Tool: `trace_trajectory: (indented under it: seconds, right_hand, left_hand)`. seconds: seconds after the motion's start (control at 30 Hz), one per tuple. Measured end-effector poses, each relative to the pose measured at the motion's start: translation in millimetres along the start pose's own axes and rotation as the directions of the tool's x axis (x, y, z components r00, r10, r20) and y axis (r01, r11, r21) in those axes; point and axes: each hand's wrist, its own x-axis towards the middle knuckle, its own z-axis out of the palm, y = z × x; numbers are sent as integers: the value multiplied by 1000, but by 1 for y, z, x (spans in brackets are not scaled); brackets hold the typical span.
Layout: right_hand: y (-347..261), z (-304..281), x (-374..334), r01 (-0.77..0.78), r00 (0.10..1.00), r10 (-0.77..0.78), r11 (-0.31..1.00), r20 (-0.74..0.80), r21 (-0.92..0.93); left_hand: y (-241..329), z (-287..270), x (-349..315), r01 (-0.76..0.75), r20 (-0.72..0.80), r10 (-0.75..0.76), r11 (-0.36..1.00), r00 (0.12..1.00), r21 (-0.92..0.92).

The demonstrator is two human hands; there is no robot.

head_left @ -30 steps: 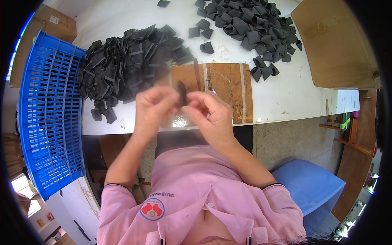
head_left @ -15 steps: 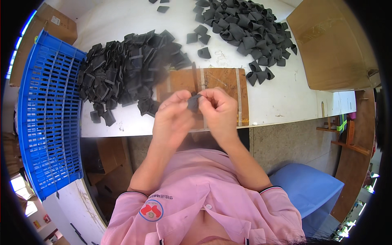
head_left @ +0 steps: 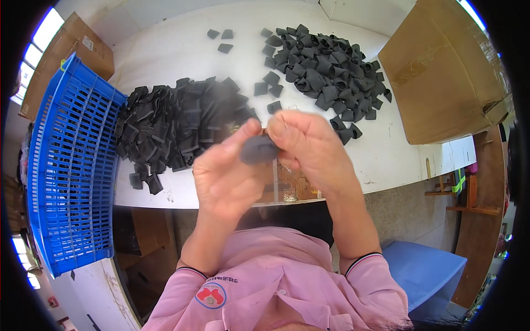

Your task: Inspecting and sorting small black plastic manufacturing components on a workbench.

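Observation:
A small dark grey piece of fabric or foam (head_left: 258,150), blurred by motion, is held up between my hands above the table's front part. My right hand (head_left: 317,146) pinches its right end between thumb and fingers. My left hand (head_left: 229,179) closes around the left side, thumb raised along the edge; some of its fingers are hidden behind the piece. Beneath the hands lies a brown board (head_left: 298,185) with pale tape strips, mostly covered by them. Left of it spreads a heap of flat dark pieces (head_left: 165,124). A pile of curled, sleeve-like dark pieces (head_left: 326,71) lies at the far right.
A blue plastic basket (head_left: 74,165) stands on edge at the left, with a cardboard box (head_left: 83,47) behind it. A large cardboard box (head_left: 447,71) stands at the table's right. Several loose pieces (head_left: 224,48) lie on the white table (head_left: 182,49). A blue stool-like block (head_left: 425,270) is lower right.
Both hands have risen off the board, closer to the camera, with the dark piece between them. The view has tilted, so the table sits lower in the picture.

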Motion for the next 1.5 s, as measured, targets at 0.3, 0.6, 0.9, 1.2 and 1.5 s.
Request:
trace_trajectory:
  seconds: [0.3, 0.6, 0.9, 1.2, 1.5]
  right_hand:
    - [38, -22, 19, 85, 996, -88, 991, -21, -105]
    - [30, 5, -4, 443, 686, -728, 439, -20, -782]
    - [28, 2, 1, 374, 554, -810, 39, 190, -927]
    - [39, -11, -3, 378, 647, -740, 107, 180, -920]
    - [15, 4, -7, 253, 794, -592, 112, 140, -961]
  left_hand:
    - [6, -17, -1, -87, -224, 476, 548, 851, 832]
    - [0, -8, 13, -232, 334, 510, -255, 793, 939]
    - [-8, -12, 5, -397, 55, 731, 304, 680, 866]
    - [-2, -7, 4, -251, 119, 664, 107, 738, 962]
    - [1, -7, 2, 34, 101, 586, -214, 804, 976]
